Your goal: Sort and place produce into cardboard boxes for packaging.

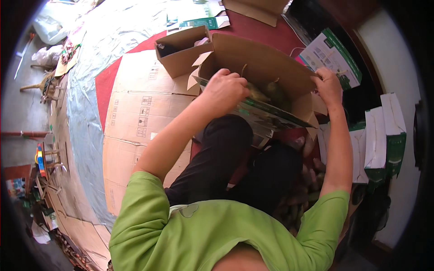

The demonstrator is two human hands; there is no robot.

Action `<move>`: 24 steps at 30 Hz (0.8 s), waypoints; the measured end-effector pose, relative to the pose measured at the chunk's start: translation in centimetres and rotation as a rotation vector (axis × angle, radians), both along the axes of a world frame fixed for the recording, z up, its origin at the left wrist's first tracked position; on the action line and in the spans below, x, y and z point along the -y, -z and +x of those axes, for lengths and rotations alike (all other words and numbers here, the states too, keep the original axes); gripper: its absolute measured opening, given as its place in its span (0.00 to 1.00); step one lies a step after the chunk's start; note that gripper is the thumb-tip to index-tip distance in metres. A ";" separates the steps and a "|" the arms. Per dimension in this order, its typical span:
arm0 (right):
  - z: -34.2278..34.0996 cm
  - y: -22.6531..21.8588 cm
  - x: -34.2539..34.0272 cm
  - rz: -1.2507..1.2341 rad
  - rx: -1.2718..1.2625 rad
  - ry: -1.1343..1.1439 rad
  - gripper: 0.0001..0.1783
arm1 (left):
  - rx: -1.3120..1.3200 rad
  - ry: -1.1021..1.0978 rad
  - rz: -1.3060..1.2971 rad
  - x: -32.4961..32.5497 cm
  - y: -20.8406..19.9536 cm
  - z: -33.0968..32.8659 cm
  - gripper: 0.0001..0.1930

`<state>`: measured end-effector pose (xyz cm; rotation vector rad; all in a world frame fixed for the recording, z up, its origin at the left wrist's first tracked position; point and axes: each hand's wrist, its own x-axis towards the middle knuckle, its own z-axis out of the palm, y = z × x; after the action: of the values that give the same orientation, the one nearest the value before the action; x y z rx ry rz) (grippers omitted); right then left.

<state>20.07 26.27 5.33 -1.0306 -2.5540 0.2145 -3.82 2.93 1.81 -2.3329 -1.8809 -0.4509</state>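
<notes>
In front of me stands an open cardboard carton [260, 54] with its flaps raised, brown inside and printed green on the near outer side. Several dull green fruits with stalks [276, 94] lie inside; their kind I cannot make out. My left hand [228, 90] is closed on the carton's near edge, toward its left end. At the right end, my right hand [328, 86] pinches the upper edge by the corner. The carton sits just beyond my knees, and its bottom is mostly hidden.
A smaller open box [185, 58] stands left of the carton, holding something dark. Flattened cardboard [131, 117] covers the left floor beside blue-grey sheeting [83, 131]. White and green cartons [384, 131] stand at the right. Several elongated items [305, 183] lie by my right leg.
</notes>
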 end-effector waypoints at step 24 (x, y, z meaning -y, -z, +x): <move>-34.7 7.3 33.1 0.070 -0.014 -0.598 0.14 | -0.077 -0.829 -0.454 37.6 -5.4 -12.8 0.09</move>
<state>-14.67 -6.83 -2.00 -0.2138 -2.7643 0.2822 -16.58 -34.66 7.23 -1.4604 -2.8580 0.1743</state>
